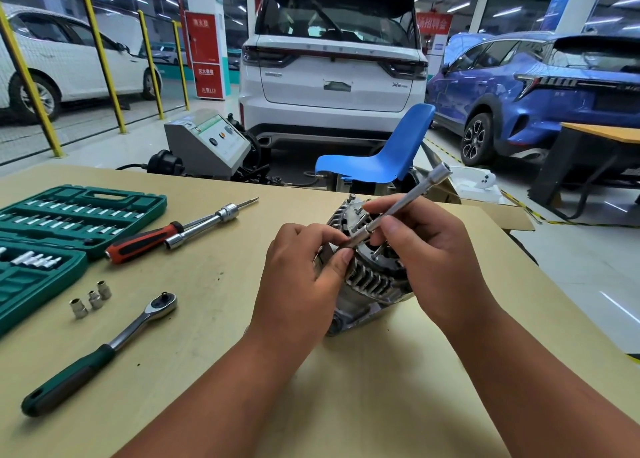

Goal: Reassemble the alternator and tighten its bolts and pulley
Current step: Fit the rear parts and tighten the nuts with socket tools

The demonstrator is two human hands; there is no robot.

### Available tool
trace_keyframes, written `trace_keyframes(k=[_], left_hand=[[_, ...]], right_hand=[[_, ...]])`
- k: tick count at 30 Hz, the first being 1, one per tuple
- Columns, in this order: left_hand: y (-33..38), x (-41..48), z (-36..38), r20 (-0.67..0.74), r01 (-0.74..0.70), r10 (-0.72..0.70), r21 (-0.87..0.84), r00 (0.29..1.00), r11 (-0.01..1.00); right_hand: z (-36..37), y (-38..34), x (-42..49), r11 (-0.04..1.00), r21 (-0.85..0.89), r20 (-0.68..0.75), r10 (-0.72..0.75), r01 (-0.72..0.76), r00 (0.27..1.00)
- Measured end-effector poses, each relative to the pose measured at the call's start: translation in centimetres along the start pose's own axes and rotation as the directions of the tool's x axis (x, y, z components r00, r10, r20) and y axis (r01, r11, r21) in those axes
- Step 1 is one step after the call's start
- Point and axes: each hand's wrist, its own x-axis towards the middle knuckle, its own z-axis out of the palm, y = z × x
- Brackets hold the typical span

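While alternator [370, 281] lies on table [225, 360], left hand [298, 284] pinching tip of extension bar [408, 198], right hand [429, 260] gripping shaft

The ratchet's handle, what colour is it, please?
The ratchet's handle is dark green, clearest in the head view.

- A pale beige wooden tabletop [214, 336] filled the lower frame.
- A blue plastic chair [381, 160] stood behind it, at centre.
- A white SUV [332, 59] was parked at upper centre, with a blue car [554, 87] at upper right.
- Yellow metal posts [104, 59] lined the glossy pale floor [145, 135] at upper left.
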Motion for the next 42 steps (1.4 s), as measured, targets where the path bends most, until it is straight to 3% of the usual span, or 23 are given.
trace_keyframes(k=[42], left_hand=[[0.25,-0.10,-0.09,0.012,0.015,-0.015,-0.001,1.000,1.000]], right_hand=[[-0.17,-0.04,0.02,1.000,-0.003,0.007,-0.031,0.031,1.000]])
